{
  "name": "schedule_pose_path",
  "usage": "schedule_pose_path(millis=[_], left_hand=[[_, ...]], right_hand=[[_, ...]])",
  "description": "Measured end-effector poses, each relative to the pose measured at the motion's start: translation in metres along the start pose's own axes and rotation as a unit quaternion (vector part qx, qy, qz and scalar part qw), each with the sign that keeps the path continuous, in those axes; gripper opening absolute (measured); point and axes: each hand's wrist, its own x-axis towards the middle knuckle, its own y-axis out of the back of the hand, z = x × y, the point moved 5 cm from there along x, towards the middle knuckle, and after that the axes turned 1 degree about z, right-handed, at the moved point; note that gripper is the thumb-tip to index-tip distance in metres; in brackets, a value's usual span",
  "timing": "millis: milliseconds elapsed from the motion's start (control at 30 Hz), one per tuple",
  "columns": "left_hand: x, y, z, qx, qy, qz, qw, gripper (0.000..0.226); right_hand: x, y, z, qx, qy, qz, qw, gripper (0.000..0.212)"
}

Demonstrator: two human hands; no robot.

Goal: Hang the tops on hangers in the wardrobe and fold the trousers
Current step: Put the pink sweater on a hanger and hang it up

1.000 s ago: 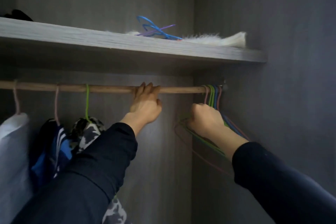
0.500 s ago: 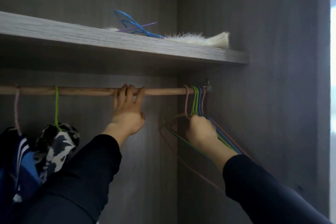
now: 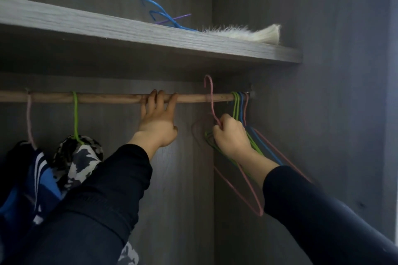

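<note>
Grey wood-grain panels closed the wardrobe (image 3: pixel 333 71) in at the back and on the right, and the dim light left much of it murky. Across it ran a wooden rail (image 3: pixel 107 98), cut off by the frame at its left end and meeting the side wall at its right end. The left hand (image 3: pixel 158 123) gripped the rail near its middle, fingers hooked over the top. Toward the rail's right end the right hand (image 3: pixel 231 137) was clenched round the neck of a pink hanger (image 3: pixel 247 187); its hook stood above the rail, not seated on it, with the stem crossing in front of the wood. Just beside it a bunch of green, blue and pink spare hangers (image 3: pixel 239 105) hung at the rail's very end, close to the side wall, their lower bars partly hidden behind the right wrist and right sleeve (image 3: pixel 312 211). Bare rail lay between the two hands, and more between the left hand and a green hanger (image 3: pixel 75 114). On that hanger hung a patterned top (image 3: pixel 79 157), and nearer the left end a blue striped top (image 3: pixel 41 180) hung on a pale pink hanger (image 3: pixel 29 118); the left sleeve (image 3: pixel 97 200) covered part of both. On the shelf (image 3: pixel 86 26) above, toward its right end, lay blue hangers (image 3: pixel 163 15) and a white furry thing (image 3: pixel 247 32), seen only over the front edge and too low to identify.
</note>
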Motion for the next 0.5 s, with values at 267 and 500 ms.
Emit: schedule_pose_path(millis=[267, 500], left_hand=[[-0.019, -0.003, 0.009, -0.048, 0.013, 0.061, 0.997, 0.088], [-0.112, -0.086, 0.058, -0.160, 0.138, -0.117, 0.970, 0.068]], right_hand=[[-0.058, -0.001, 0.036, -0.005, 0.007, -0.042, 0.999, 0.007], [-0.131, -0.002, 0.068, 0.061, -0.183, -0.107, 0.975, 0.010]])
